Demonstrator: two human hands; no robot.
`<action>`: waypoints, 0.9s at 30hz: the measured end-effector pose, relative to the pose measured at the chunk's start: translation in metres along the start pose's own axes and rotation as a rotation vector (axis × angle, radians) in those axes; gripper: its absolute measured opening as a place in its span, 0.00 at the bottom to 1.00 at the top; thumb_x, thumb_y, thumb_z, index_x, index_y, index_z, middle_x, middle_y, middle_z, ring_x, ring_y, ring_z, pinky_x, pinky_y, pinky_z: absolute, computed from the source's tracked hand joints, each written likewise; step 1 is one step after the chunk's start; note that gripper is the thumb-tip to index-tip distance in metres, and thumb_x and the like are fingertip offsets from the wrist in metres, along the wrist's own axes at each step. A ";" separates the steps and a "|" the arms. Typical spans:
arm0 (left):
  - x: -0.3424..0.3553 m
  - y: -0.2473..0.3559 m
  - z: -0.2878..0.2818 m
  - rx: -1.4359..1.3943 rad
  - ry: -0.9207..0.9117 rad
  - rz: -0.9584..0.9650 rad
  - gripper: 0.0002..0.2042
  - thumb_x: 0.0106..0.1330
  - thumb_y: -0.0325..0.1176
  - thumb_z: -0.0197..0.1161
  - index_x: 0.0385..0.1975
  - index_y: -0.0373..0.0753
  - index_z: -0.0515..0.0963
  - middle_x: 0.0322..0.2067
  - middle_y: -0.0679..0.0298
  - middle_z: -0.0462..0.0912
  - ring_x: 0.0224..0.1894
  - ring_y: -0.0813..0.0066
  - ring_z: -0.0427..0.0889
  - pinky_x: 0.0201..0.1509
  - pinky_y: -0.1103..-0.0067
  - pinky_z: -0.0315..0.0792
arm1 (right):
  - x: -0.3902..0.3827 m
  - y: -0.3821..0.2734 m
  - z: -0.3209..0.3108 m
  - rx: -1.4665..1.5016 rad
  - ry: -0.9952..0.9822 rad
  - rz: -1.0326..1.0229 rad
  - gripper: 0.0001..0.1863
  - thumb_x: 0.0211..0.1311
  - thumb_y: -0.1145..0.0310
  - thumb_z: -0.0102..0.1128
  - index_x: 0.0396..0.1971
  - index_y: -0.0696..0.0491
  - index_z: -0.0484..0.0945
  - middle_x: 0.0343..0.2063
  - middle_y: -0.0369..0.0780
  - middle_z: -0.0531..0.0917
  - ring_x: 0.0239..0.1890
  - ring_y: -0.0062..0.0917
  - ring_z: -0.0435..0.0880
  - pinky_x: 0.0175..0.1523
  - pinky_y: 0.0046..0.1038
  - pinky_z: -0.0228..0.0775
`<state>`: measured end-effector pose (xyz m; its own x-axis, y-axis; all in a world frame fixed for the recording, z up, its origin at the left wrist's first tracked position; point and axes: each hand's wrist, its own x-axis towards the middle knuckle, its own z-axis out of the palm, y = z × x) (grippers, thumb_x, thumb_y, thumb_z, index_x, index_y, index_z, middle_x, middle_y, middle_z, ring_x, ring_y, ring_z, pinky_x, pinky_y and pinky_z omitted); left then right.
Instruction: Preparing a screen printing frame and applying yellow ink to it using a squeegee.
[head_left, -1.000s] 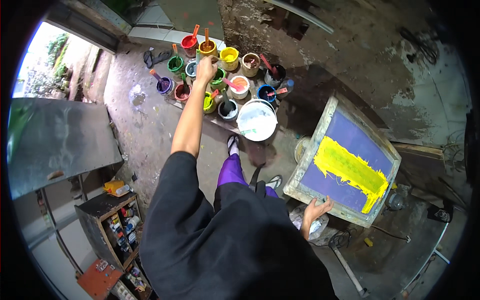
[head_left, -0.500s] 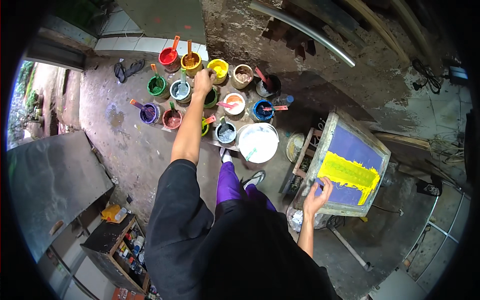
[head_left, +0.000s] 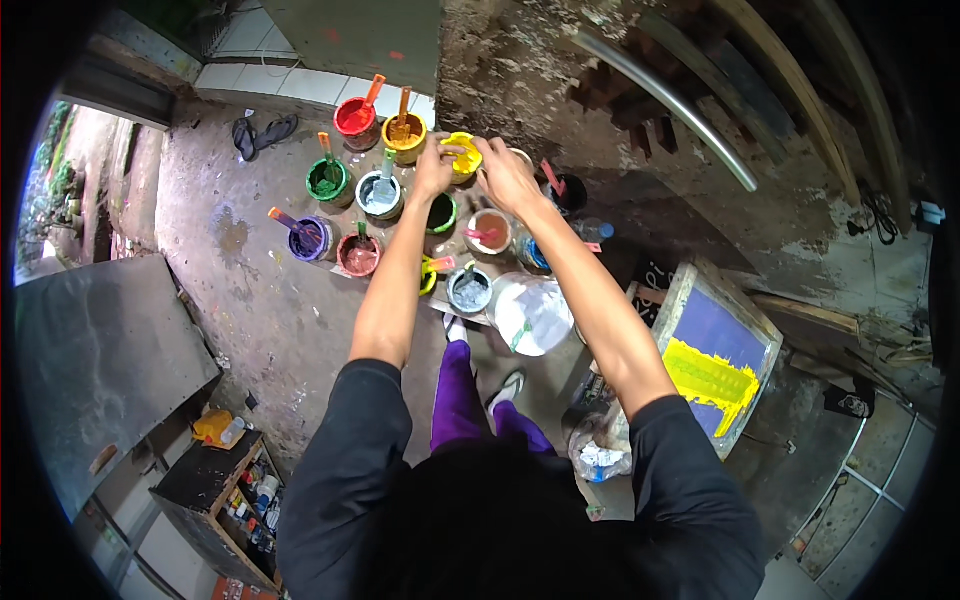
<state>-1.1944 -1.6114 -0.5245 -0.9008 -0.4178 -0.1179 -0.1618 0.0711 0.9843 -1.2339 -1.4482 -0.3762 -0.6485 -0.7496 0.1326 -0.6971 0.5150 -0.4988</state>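
Both hands are at a pot of yellow paint (head_left: 463,158) among several paint pots with sticks in them. My left hand (head_left: 435,168) has curled fingers on the pot's left rim; my right hand (head_left: 500,175) grips its right side, partly covering it. Around it are an orange-yellow pot (head_left: 405,146), a pale grey pot (head_left: 378,204) and a dark green pot (head_left: 442,216). A large white bucket (head_left: 532,315) stands nearer to me. At the right, a framed screen (head_left: 712,330) carries a thick smear of yellow over purple mesh.
A metal sheet (head_left: 100,350) lies at the left above a shelf unit (head_left: 195,490) with bottles. Sandals (head_left: 262,135) lie by a tiled step (head_left: 280,82). An open doorway (head_left: 90,180) is at far left; planks and a metal pipe (head_left: 690,120) are at the back right.
My right hand has left the screen frame and moved up and left to the yellow pot. My left hand remains beside that pot. The view has shifted slightly.
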 end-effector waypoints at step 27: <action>-0.016 0.016 -0.006 0.657 -0.259 -0.197 0.58 0.35 0.29 0.82 0.69 0.31 0.50 0.64 0.39 0.63 0.67 0.45 0.64 0.69 0.65 0.63 | 0.034 0.066 0.050 0.052 -0.024 0.059 0.10 0.49 0.79 0.58 0.34 0.59 0.82 0.29 0.51 0.84 0.34 0.47 0.85 0.39 0.38 0.78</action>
<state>-1.1804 -1.6087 -0.5060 -0.8831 -0.2573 -0.3923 -0.4659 0.5788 0.6692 -1.2866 -1.4605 -0.4479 -0.6799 -0.7287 0.0818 -0.6410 0.5365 -0.5490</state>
